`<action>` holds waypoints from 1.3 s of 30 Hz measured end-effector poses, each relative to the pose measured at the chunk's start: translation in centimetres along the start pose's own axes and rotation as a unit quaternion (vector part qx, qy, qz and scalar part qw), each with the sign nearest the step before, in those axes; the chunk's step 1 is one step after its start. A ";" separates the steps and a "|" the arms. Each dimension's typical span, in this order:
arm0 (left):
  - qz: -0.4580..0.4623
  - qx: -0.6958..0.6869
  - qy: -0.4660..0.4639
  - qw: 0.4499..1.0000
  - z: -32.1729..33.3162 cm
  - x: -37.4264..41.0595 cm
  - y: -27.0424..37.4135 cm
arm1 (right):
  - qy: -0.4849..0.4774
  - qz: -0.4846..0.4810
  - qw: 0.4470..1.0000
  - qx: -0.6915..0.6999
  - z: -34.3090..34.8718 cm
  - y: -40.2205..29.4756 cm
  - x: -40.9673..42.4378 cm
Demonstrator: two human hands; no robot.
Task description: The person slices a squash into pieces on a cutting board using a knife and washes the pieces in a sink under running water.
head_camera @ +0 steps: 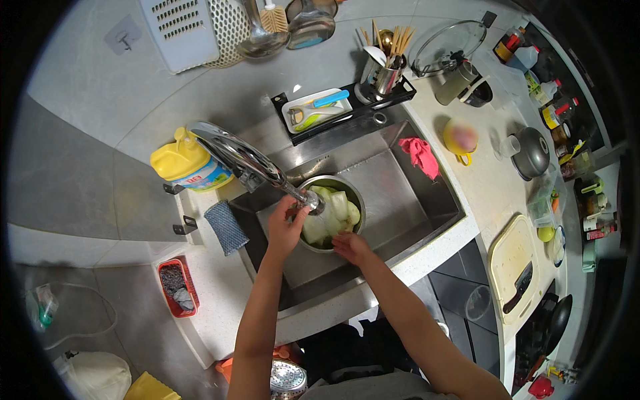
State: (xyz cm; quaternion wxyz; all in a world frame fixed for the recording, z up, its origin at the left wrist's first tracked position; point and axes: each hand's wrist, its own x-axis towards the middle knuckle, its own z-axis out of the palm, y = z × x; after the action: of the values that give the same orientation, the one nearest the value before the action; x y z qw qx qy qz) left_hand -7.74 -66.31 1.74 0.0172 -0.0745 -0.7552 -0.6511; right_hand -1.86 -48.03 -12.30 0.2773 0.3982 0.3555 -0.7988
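A round metal bowl stands in the stainless steel sink, holding several pale green pieces of peeled vegetable. Above its left side hangs the nozzle of a chrome faucet. My left hand has its thumb and fingers around the nozzle's end. At the bowl's near right rim is my right hand, palm partly up, its fingertips reaching over the rim by the vegetable pieces. Whether those fingertips touch the pieces is hard to make out.
A pink cloth hangs on the sink's right wall. Left of the sink are a yellow detergent jug and a blue-grey scrubbing cloth. A knife lies on a cutting board at right. Behind the sink runs a black rack.
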 end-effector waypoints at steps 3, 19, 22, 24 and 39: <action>-0.030 -0.013 -0.014 0.999 0.2 -0.1 0.3 | -0.023 -0.041 0.997 0.064 0.7 -0.2 1.1; -0.210 -0.244 0.108 0.940 0.6 -4.5 -8.1 | 0.254 -0.496 0.644 -0.525 -1.6 -3.5 11.2; -0.278 -0.217 0.081 0.932 1.1 -7.0 -10.7 | 0.184 -0.415 0.672 -0.585 -0.3 -4.7 12.0; -0.309 -0.210 0.066 0.925 2.1 -7.9 -11.9 | 0.155 -0.471 0.628 -0.599 -0.3 -4.9 12.1; -0.123 -0.153 0.063 0.979 7.3 -5.5 -18.3 | -0.114 -0.204 0.929 -0.287 2.6 0.5 2.3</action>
State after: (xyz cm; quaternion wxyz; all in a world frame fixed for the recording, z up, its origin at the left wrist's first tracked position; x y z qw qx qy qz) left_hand -4.28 -62.19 -18.01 -0.0274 0.0580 -0.6472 -0.7596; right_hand -3.89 -50.77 -13.30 0.2498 0.1263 0.6091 -0.7420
